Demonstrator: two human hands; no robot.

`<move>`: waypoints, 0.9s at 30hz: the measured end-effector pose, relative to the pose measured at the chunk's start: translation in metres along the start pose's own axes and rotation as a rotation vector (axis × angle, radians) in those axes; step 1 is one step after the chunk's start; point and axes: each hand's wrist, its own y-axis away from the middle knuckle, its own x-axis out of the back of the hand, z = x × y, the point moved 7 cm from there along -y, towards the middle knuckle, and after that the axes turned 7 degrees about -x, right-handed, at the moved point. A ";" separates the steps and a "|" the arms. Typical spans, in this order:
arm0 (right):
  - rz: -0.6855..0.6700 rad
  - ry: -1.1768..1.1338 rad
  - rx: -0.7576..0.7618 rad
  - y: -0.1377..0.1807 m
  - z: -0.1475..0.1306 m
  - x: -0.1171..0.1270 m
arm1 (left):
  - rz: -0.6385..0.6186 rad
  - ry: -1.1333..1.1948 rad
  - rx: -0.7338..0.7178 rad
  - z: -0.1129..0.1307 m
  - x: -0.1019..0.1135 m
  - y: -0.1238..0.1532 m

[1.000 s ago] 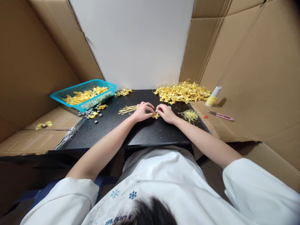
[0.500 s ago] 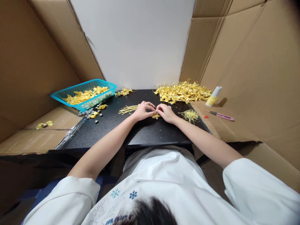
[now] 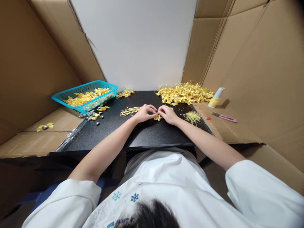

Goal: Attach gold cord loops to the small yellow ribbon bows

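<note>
My left hand and my right hand meet at the middle of the black table. Both pinch a small yellow ribbon bow that rests between them on the tabletop. Their fingers are curled together over it and hide most of the bow. A bundle of thin yellow strands lies just left of my left hand. A loose tuft of yellow thread lies right of my right hand.
A turquoise basket with yellow bows stands at the left, small silver bells scattered before it. A large pile of yellow ribbon pieces sits at the back right. A thread spool and pink scissors lie on cardboard at the right.
The fingers of both hands shift slightly on the bow; the hands stay in the same spot. Nothing else has moved.
</note>
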 end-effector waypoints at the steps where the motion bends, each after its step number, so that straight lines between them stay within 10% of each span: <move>1: 0.003 0.003 0.001 0.000 0.000 0.000 | -0.002 -0.001 -0.003 0.000 0.000 0.000; 27: 0.007 -0.014 -0.009 0.000 0.000 0.001 | 0.011 0.013 -0.010 0.002 -0.002 0.000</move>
